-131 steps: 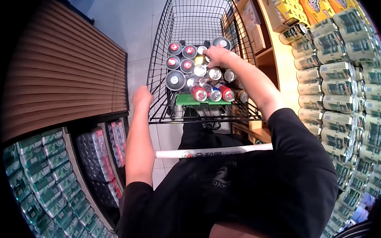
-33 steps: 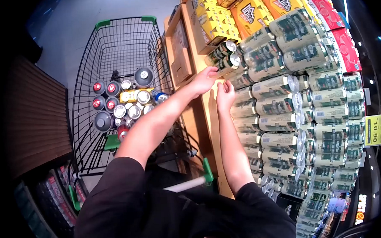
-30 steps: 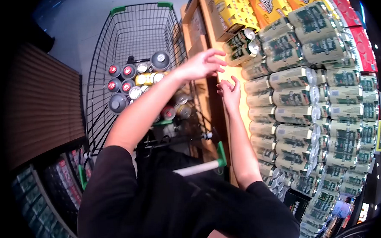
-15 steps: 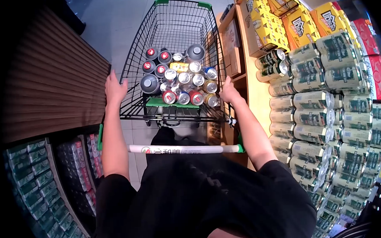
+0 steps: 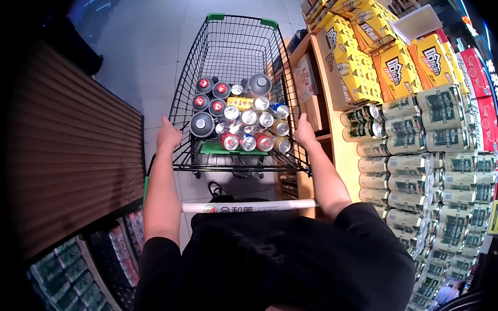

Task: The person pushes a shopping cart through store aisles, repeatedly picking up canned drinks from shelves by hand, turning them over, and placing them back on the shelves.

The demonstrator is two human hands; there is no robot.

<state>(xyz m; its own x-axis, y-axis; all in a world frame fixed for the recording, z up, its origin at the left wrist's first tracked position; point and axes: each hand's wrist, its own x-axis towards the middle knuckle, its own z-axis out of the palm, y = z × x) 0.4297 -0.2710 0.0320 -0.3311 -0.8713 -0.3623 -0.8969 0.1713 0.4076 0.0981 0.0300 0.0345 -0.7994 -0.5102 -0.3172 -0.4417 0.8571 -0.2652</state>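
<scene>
A black wire shopping cart (image 5: pixel 235 31) with green corner pieces stands in front of me. My left hand (image 5: pixel 169 135) is closed at the cart's left rim, the fingers partly hidden. On the opposite rim, my right hand (image 5: pixel 304 133) has its fingers curled around the wire. Both forearms reach past the white push handle (image 5: pixel 251 206), which lies close to my body. Inside the cart are several upright drink cans (image 5: pixel 249 117), grey-bottomed bottles (image 5: pixel 202 125) and red-marked grey containers (image 5: pixel 203 84). A yellow pack (image 5: pixel 239 103) lies among them.
On the right, a wooden shelf (image 5: pixel 347 168) carries stacked beer cans (image 5: pixel 410 168) and yellow cartons (image 5: pixel 396 71). A brown slatted panel (image 5: pixel 87 146) borders the left, with packed cans (image 5: pixel 60 280) below. Tiled floor (image 5: pixel 161 42) runs ahead; a dark-clothed person's leg (image 5: pixel 80 51) shows at upper left.
My left hand has gone from spread fingers beside the left rim to closed at it. The cart appears slightly lower and further right in view. My right hand stays on its rim.
</scene>
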